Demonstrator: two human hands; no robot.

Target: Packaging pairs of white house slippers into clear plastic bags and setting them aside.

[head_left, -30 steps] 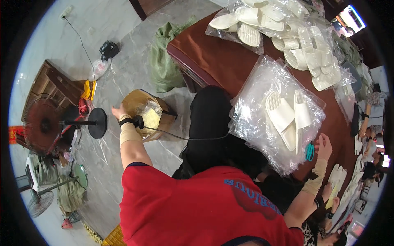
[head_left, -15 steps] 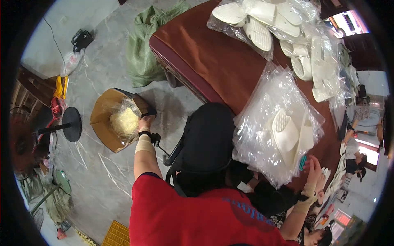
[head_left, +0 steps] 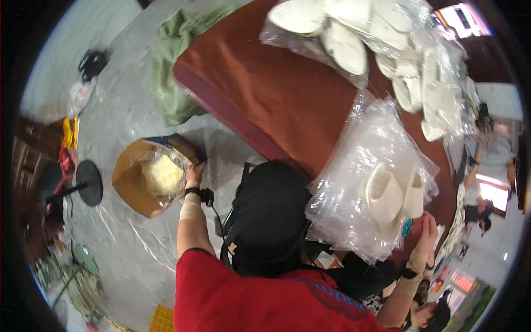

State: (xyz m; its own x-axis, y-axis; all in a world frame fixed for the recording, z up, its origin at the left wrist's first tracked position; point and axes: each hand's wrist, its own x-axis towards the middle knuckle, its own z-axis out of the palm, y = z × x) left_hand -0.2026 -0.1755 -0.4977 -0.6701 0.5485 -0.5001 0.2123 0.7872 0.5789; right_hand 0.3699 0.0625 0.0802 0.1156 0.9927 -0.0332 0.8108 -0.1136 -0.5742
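Observation:
My left hand (head_left: 193,176) is at the near right rim of an open cardboard box (head_left: 128,180), its fingers closed on the edge and partly hidden. Inside the box lies a pale yellow mass (head_left: 165,172) in clear plastic film. My right hand (head_left: 425,237) is raised at the table's near right, fingers stretched up and slightly blurred, with nothing visible in them. Just left of its fingertips is a small teal thing (head_left: 407,227), too small to name. Beyond it, a pair of white slippers (head_left: 383,193) rests on a stack of clear plastic bags (head_left: 345,191).
Bagged white slippers (head_left: 343,47) lie at the far end of the brown-covered table (head_left: 265,72). A green sack (head_left: 171,83) stands beside it. A black padded thing (head_left: 274,216) is between my arms. A round black stand base (head_left: 89,182) is left of the box. Other people are at right.
The view has shifted, so the box and floor sit slightly farther left and lower. My left hand stays at the box rim; my right hand stays beside the slippers.

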